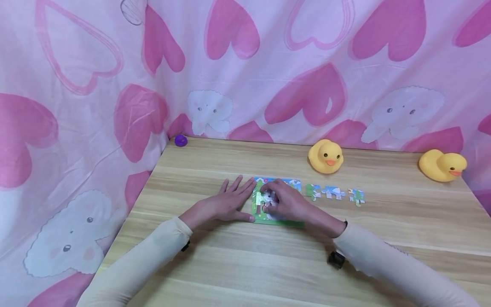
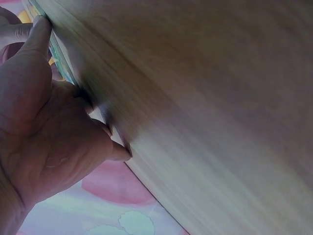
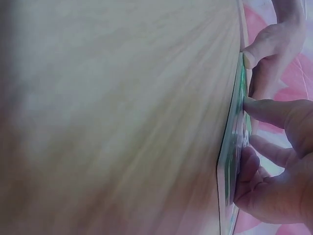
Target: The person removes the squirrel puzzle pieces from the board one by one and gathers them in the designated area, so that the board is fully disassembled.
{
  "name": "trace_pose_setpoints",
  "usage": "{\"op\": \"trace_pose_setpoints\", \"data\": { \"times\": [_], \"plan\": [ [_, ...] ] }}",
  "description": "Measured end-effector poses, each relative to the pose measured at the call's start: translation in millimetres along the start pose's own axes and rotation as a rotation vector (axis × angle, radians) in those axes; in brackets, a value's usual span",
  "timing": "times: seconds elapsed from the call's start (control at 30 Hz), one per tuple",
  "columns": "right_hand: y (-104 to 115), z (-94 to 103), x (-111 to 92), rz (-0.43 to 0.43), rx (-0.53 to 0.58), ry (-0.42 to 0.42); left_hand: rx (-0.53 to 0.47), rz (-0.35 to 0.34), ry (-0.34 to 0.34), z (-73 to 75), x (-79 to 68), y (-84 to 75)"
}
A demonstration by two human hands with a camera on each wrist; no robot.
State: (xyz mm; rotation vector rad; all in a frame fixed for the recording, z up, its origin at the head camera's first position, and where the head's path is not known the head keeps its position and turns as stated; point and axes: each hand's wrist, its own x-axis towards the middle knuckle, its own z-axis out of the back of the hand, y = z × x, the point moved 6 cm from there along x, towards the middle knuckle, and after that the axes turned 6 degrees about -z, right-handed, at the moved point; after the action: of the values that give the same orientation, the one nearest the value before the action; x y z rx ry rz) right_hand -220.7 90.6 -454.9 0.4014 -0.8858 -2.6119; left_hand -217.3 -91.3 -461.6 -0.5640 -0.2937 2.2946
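Observation:
A jigsaw puzzle in a flat green-edged tray lies on the table, with a white cartoon animal in its picture. My left hand rests flat at its left side, fingers spread and straight; the thumb touches the lower left corner. Over the middle of the puzzle, my right hand bends down with thumb and index finger apart, pinching a puzzle piece against the picture. The right wrist view shows the right thumb and fingertips right at the puzzle's face. The palm hides much of the picture.
Loose puzzle pieces lie right of the tray: one near its edge, a blue-and-white piece and a green-and-blue piece. Behind them sits a yellow rubber duck, with another duck far right. A small purple toy stands back left.

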Motion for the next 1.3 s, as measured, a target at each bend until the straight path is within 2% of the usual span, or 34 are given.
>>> {"op": "trace_pose_setpoints", "data": {
  "times": [0.2,0.5,1.0,1.17,1.3],
  "plan": [
    [2.1,1.7,2.3,0.019,0.02,0.0,0.007,0.013,0.006,-0.8,0.5,1.5],
    [6.2,4.5,5.3,0.032,-0.006,-0.001,0.009,-0.005,-0.004,-2.1,0.7,0.5],
    [6.1,11.4,15.6,0.001,-0.047,0.111,0.019,0.01,0.001,-1.2,4.3,2.2],
    [3.5,12.0,15.1,0.006,-0.013,0.101,0.01,0.0,-0.006,0.5,3.2,0.6],
    [-1.0,15.2,9.0,0.045,0.072,0.063,0.005,0.01,0.002,-1.1,1.5,2.2]
  ]
}}
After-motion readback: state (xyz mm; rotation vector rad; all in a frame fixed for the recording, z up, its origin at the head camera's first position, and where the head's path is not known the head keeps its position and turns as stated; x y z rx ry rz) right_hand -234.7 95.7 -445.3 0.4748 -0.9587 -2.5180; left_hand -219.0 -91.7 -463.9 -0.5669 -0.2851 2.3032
